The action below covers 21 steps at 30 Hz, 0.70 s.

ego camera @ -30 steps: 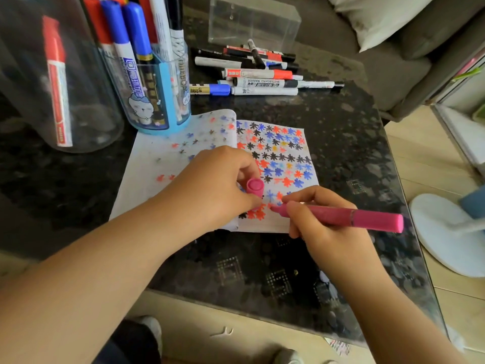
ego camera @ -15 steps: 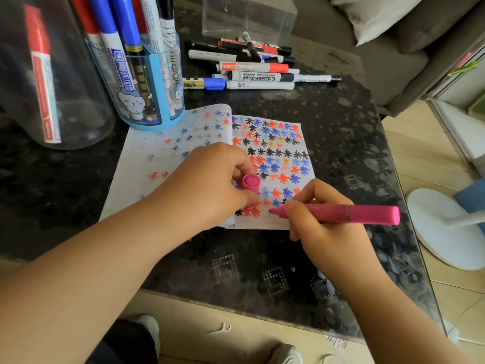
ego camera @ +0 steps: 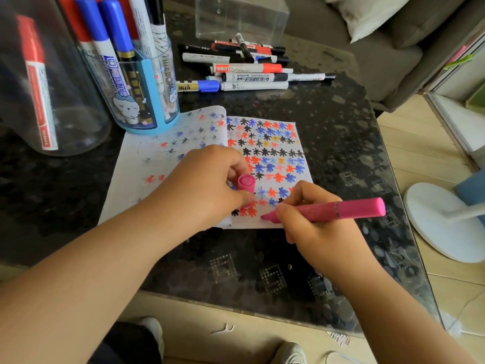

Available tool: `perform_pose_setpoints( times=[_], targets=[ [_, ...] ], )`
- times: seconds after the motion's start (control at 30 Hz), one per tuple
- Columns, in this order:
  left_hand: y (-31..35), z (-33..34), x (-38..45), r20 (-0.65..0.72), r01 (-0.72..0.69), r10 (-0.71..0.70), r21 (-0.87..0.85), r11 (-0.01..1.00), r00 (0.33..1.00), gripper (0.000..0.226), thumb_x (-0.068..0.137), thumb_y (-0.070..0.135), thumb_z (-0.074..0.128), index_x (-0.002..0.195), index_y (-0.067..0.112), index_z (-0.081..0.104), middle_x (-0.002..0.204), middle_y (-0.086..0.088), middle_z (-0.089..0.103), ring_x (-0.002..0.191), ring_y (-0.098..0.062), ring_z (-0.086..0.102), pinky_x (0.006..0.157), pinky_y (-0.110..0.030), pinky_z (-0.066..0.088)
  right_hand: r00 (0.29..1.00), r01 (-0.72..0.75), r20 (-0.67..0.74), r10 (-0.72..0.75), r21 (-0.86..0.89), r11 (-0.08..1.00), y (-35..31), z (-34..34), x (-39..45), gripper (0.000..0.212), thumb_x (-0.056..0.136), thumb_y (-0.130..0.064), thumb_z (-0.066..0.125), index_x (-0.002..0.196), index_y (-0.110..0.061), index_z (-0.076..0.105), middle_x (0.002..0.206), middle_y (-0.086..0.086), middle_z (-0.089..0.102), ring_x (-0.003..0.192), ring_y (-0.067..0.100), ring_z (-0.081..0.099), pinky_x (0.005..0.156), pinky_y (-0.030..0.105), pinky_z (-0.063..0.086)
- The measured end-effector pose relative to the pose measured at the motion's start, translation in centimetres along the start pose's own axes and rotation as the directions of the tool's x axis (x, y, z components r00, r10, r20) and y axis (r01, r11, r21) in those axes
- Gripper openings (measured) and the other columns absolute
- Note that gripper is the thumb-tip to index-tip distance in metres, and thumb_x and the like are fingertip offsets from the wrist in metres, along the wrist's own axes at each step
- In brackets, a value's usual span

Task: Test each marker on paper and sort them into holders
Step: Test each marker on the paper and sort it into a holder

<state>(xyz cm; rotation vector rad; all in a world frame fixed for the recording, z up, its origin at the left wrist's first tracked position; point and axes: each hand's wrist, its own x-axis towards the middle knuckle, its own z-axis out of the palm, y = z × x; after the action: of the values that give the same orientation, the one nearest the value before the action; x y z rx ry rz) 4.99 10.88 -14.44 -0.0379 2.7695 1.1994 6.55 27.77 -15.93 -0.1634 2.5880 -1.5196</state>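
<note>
Right hand fingers curl round pink marker, tip on paper; left hand pinches pink cap.

Dark speckled glass-topped table, corner cut off at far right. Directly on it: open notebook covered in ink stars, lying flat near the middle; blue pen holder full of markers, upright, touching the notebook's far left corner; large clear jar at far left; clear acrylic box at the back; loose pile of markers just before that box.
</note>
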Motion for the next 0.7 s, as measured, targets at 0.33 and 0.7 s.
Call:
perform_pose_setpoints(
  times=[0.33, 0.7],
  targets=[
    [1.0, -1.4, 0.3, 0.131, 0.239, -0.262, -0.867, 0.438, 0.956, 0.013, 0.082, 0.009, 0.061, 0.095, 0.011, 0.066, 0.074, -0.003, 0.073, 0.062, -0.011, 0.068, 0.052, -0.022, 0.051, 0.987, 0.142, -0.138, -0.085, 0.490, 0.860, -2.0, -1.8, 0.3, 0.012, 0.073, -0.032, 0.068, 0.075, -0.021, 0.063, 0.054, -0.004, 0.050, 0.054, 0.009, 0.043, 0.056, 0.026, 0.035],
    [2.0, -1.1, -0.7, 0.231, 0.258, -0.145, -0.941, 0.219, 0.962, 0.029, 0.063, 0.012, 0.061, 0.090, 0.003, 0.065, 0.068, -0.008, 0.070, 0.055, -0.012, 0.066, 0.051, -0.020, 0.055, 0.966, 0.217, -0.247, -0.080, 0.600, 0.770, -3.3, -2.7, 0.5, 0.021, 0.077, -0.019, 0.050, 0.057, -0.024, 0.052, 0.046, -0.001, 0.045, 0.044, 0.012, 0.039, 0.045, 0.020, 0.033]
  ],
)
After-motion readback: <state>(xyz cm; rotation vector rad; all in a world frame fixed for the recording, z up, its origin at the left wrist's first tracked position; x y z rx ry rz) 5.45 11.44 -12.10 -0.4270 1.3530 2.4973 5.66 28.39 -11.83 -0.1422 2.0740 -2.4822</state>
